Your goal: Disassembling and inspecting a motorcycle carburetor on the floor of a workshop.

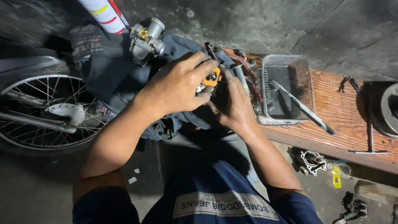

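left hand (176,85) pinched on a small orange part (212,77), right hand (234,103) cupped beneath it, grip unclear, grey carburettor (146,39) on dark cloth (112,70), metal tray (286,89) just beside, spoked wheel (45,112) at left

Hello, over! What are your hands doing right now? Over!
Left hand and right hand both gripping a small orange part. Dark cloth underneath. Metal tray beside, nothing blocking.

Dull metal tray (307,62), grained wooden board (344,120)
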